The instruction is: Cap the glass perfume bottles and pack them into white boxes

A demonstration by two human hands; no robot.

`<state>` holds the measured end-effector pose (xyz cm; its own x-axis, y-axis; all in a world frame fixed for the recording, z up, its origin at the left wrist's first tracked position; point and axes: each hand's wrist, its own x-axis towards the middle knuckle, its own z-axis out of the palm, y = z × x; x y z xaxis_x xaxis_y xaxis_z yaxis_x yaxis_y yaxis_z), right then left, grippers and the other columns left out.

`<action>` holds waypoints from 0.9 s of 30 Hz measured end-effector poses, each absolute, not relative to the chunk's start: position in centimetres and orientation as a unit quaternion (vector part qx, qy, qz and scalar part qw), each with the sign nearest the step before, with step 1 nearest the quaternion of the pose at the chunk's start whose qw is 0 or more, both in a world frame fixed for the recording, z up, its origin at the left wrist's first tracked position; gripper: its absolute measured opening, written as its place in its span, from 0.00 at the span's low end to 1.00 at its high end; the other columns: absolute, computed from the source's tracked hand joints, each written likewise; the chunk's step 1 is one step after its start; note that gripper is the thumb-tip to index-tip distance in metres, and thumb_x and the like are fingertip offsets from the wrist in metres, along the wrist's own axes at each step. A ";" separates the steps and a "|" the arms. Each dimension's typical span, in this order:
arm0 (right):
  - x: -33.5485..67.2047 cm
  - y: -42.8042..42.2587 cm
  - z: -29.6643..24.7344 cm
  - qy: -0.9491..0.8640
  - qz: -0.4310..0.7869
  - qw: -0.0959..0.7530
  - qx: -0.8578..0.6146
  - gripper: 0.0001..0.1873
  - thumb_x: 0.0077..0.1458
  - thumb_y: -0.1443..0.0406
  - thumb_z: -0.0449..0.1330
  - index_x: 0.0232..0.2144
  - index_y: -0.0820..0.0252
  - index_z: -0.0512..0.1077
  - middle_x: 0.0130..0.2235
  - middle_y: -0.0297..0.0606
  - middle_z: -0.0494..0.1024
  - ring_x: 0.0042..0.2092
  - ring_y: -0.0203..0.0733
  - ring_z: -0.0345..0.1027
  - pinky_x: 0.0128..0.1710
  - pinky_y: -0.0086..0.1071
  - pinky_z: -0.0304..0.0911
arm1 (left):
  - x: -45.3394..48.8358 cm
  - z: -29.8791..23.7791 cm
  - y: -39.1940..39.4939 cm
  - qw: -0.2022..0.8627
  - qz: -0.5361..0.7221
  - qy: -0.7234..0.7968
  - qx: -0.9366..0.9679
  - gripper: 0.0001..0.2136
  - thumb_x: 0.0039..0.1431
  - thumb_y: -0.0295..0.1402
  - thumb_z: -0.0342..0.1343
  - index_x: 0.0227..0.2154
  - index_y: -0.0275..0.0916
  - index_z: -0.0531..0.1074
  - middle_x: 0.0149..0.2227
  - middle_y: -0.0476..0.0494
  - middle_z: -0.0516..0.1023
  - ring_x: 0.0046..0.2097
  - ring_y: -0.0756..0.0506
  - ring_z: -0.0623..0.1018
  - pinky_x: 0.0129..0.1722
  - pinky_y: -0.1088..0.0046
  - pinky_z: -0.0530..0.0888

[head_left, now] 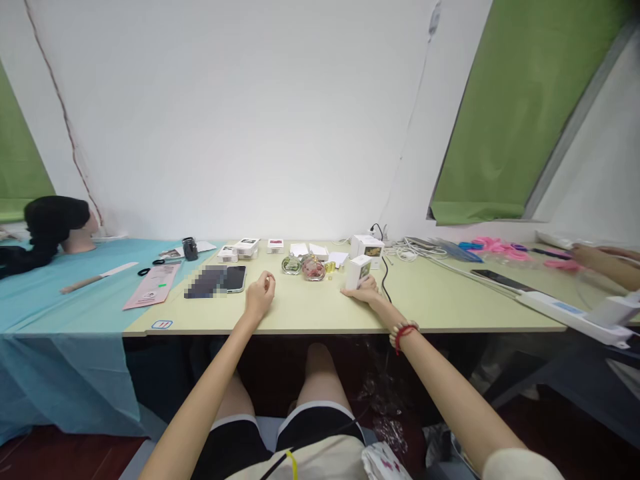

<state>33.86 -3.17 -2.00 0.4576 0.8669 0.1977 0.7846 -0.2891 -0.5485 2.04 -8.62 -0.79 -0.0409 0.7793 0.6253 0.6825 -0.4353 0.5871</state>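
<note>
— Well, the small white box (359, 269) stands upright on the pale table (450, 300), just right of centre, and the right hand (363, 291) is on it.
— How's that hand set?
— Its fingers are curled in round the box's lower part. The wrist lies flat on the table, and there's a red bead bracelet (403, 331) out at the near edge.
— And the other one?
— The left hand (260, 295) is at nine o'clock from the box, well apart. It rests on the table in a loose fist, thumb on top, and nothing shows in it.
— What's close around the box?
— At twelve o'clock there's a second white box (368, 248). At three o'clock, just beside it, a black cable (384, 279) runs toward the near edge. At ten o'clock sits a pair of glass bottles (313, 268), side by side.
— And further out?
— Past the left hand at nine o'clock a dark phone (235, 278) lies flat, then a pink leaflet (153, 285). Beyond that is a blue cloth (60, 313) with a knife (97, 277) on it and a mannequin head (55, 223) with black hair. Far off at three o'clock, another person's hand (597, 257) rests on the table.
</note>
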 end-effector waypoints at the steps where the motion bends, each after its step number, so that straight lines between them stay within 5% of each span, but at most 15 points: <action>1: 33.8 -2.6 -1.8 -0.503 0.073 0.293 -0.810 0.56 0.30 0.49 0.66 0.55 0.72 0.48 0.53 0.57 0.57 0.58 0.57 0.50 0.55 0.41 0.49 | 2.0 -0.8 -8.7 0.051 0.492 0.528 0.691 0.09 0.58 0.35 0.40 0.31 0.41 0.64 0.18 0.52 0.67 0.22 0.51 0.67 0.25 0.77 0.59; 13: 32.9 -2.2 -3.0 -0.419 -0.072 0.363 -0.829 0.55 0.44 0.54 0.59 0.60 0.78 0.32 0.52 0.61 0.59 0.55 0.58 0.53 0.54 0.44 0.47 | 2.1 -0.8 -8.6 0.054 0.490 0.532 0.688 0.08 0.58 0.35 0.41 0.30 0.41 0.64 0.18 0.52 0.66 0.22 0.51 0.67 0.26 0.77 0.59; 27: 32.3 -3.7 -2.3 -0.426 -0.097 0.360 -0.825 0.29 0.48 0.56 0.56 0.47 0.71 0.57 0.49 0.59 0.62 0.52 0.57 0.57 0.49 0.42 0.52 | 2.1 -1.0 -8.6 0.054 0.478 0.525 0.702 0.10 0.58 0.36 0.40 0.32 0.40 0.65 0.19 0.52 0.67 0.22 0.51 0.68 0.26 0.77 0.60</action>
<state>32.34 -3.71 -2.29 0.6189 0.6325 0.4657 0.7716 -0.3784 -0.5114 2.05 -8.55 -1.02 -0.0090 0.7886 0.6148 0.6863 -0.4423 0.5774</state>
